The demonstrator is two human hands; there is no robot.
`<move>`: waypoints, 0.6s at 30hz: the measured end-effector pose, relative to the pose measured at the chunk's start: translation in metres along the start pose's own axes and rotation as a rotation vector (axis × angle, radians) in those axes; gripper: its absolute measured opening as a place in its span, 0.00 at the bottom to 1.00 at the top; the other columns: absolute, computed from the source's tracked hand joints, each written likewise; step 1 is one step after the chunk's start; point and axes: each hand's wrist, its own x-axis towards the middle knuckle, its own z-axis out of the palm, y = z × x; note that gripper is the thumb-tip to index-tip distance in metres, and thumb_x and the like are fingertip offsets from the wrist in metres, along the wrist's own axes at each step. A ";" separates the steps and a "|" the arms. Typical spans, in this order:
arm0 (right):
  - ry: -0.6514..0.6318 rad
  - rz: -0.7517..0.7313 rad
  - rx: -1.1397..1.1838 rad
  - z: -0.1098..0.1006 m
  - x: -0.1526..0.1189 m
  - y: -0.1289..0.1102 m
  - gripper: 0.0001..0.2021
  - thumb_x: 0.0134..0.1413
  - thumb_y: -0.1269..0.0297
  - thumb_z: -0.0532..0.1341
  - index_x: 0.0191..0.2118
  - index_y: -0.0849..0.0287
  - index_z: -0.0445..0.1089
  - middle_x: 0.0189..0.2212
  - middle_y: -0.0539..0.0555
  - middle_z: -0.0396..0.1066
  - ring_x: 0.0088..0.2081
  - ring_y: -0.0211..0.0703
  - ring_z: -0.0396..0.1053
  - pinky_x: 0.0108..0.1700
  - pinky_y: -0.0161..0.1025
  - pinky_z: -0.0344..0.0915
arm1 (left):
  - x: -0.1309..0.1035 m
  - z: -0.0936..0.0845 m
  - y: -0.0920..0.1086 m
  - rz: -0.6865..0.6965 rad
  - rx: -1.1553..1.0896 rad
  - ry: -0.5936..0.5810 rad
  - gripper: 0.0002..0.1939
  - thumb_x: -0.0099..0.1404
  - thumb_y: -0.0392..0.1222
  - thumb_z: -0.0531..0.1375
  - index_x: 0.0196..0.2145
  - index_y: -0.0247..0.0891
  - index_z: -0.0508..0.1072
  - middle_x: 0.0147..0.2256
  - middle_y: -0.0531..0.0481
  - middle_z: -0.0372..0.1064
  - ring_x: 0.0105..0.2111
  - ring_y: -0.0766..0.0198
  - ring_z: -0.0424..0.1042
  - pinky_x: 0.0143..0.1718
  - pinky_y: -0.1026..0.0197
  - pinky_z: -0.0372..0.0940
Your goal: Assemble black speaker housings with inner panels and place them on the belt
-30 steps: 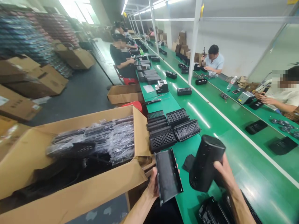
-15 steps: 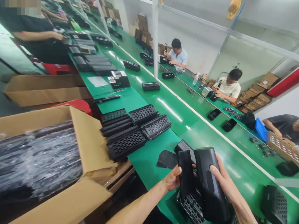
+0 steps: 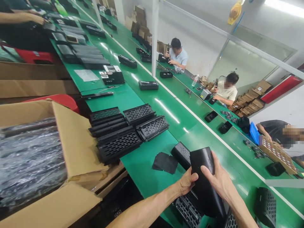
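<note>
A smooth black plastic housing (image 3: 204, 180) is tilted up in front of me, gripped from both sides. My left hand (image 3: 188, 182) is closed on its left edge, thumb on the near face. Along the right side, my right hand (image 3: 219, 177) wraps it with the thumb lying across the front. Below the housing lie black perforated grille panels (image 3: 187, 209), partly hidden by it and my arms. Just beyond my hands are another black housing (image 3: 180, 153) with a perforated face and some thin black sheets (image 3: 165, 162).
Several black grille panels (image 3: 120, 145) lie on the green bench at left. Beside the bench stands an open cardboard box (image 3: 80, 152) with plastic-wrapped parts. Across the white-lined green surface people work, one in a light blue shirt (image 3: 179, 58). A perforated speaker (image 3: 265, 205) sits at right.
My left hand held a separate black panel beside the housing; now the two are together, with both hands around them. The view has shifted a little.
</note>
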 end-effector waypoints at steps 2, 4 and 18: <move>-0.018 -0.008 -0.018 0.003 0.003 0.003 0.48 0.47 0.41 0.71 0.72 0.47 0.58 0.47 0.63 0.76 0.42 0.69 0.76 0.46 0.55 0.64 | 0.003 -0.001 -0.002 0.008 -0.005 0.016 0.47 0.47 0.64 0.76 0.60 0.38 0.73 0.54 0.34 0.76 0.57 0.35 0.73 0.59 0.39 0.67; -0.018 -0.005 -0.010 0.006 0.008 0.004 0.50 0.45 0.41 0.72 0.73 0.49 0.57 0.47 0.64 0.76 0.45 0.72 0.76 0.49 0.57 0.64 | 0.005 -0.002 -0.003 0.016 -0.008 0.030 0.47 0.47 0.66 0.75 0.58 0.37 0.74 0.52 0.33 0.77 0.56 0.35 0.74 0.57 0.39 0.68; 0.048 -0.190 0.153 -0.012 -0.052 0.028 0.51 0.47 0.50 0.75 0.74 0.46 0.52 0.73 0.58 0.50 0.71 0.69 0.52 0.68 0.66 0.54 | 0.038 0.020 0.041 0.066 0.106 0.119 0.42 0.44 0.67 0.75 0.49 0.34 0.79 0.47 0.36 0.80 0.54 0.37 0.75 0.56 0.43 0.69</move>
